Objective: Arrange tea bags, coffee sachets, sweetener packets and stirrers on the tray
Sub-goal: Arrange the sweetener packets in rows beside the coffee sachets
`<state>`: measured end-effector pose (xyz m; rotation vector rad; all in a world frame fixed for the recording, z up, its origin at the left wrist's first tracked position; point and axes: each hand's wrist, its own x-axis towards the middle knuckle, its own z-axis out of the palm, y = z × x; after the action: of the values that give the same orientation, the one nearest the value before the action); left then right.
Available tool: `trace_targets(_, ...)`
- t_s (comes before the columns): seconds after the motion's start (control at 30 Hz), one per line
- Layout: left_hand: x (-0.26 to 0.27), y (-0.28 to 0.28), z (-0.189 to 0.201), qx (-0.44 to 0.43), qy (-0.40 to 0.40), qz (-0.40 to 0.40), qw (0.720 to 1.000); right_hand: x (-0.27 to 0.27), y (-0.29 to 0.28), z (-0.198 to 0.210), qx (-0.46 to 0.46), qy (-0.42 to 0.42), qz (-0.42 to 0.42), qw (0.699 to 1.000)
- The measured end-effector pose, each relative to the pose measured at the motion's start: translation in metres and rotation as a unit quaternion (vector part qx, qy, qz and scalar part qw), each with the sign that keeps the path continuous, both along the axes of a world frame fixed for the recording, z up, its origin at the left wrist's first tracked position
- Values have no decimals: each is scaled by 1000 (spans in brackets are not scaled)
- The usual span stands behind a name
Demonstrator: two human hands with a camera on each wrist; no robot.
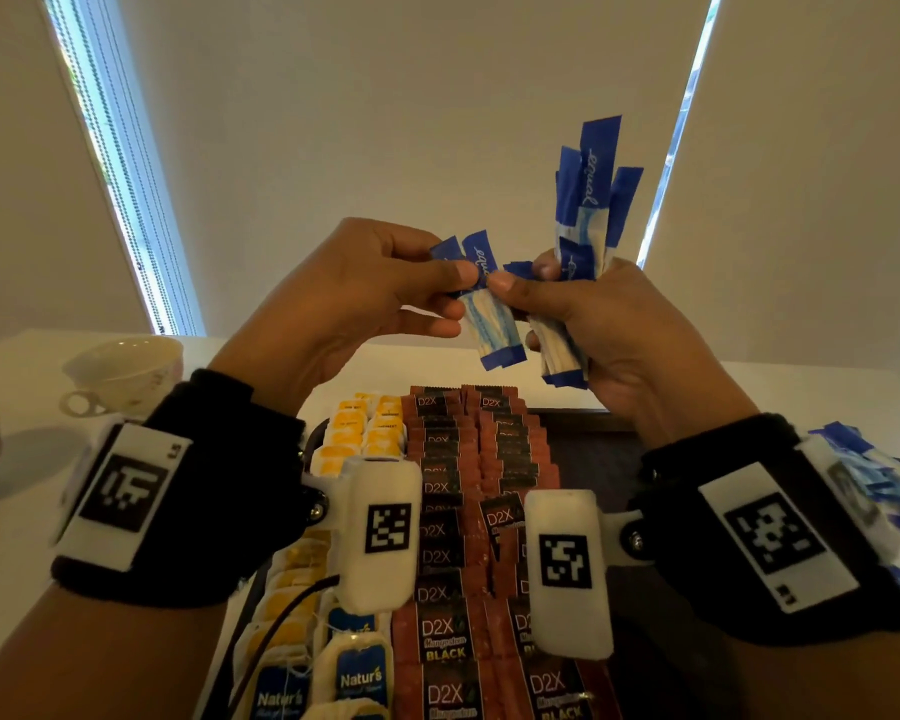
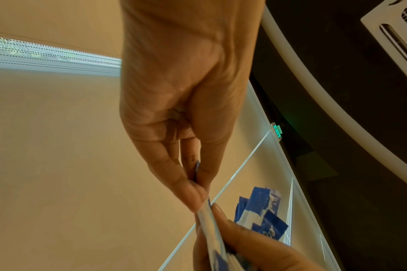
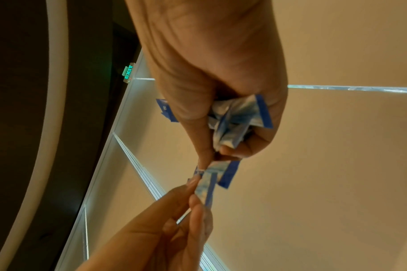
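Left hand (image 1: 344, 298) pinching sweetener packets (image 1: 481, 304) between thumb and fingers; right hand (image 1: 609, 335) clutching sweetener bundle (image 1: 588, 210). Coffee sachets (image 1: 453, 511), tea bags (image 1: 365, 423) below hands.

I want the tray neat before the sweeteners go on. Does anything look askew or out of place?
Yes. Among the red coffee sachets on the tray, one sachet sits tilted across its row. The sweetener packets in the right hand splay unevenly while the left hand pinches a few packets.
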<state>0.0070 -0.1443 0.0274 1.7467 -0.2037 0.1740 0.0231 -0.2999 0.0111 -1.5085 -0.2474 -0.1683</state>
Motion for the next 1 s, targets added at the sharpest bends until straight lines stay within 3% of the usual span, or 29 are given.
trace_targets(0.37, 0, 10, 2, -19, -41, 33, 998, 5, -15, 4, -43, 31, -8, 999)
trace_targets(0.67, 5, 5, -4, -83, -62, 66, 992, -3, -9, 2, -90, 84, 125, 984)
trace_targets(0.83, 5, 0, -5, -88, -55, 57, 993, -4, -3, 0, -138, 46, 68, 987)
trace_targets(1.0, 6, 3, -4, -95, -43, 54, 993, -2, -6, -1, -110, 49, 42, 992)
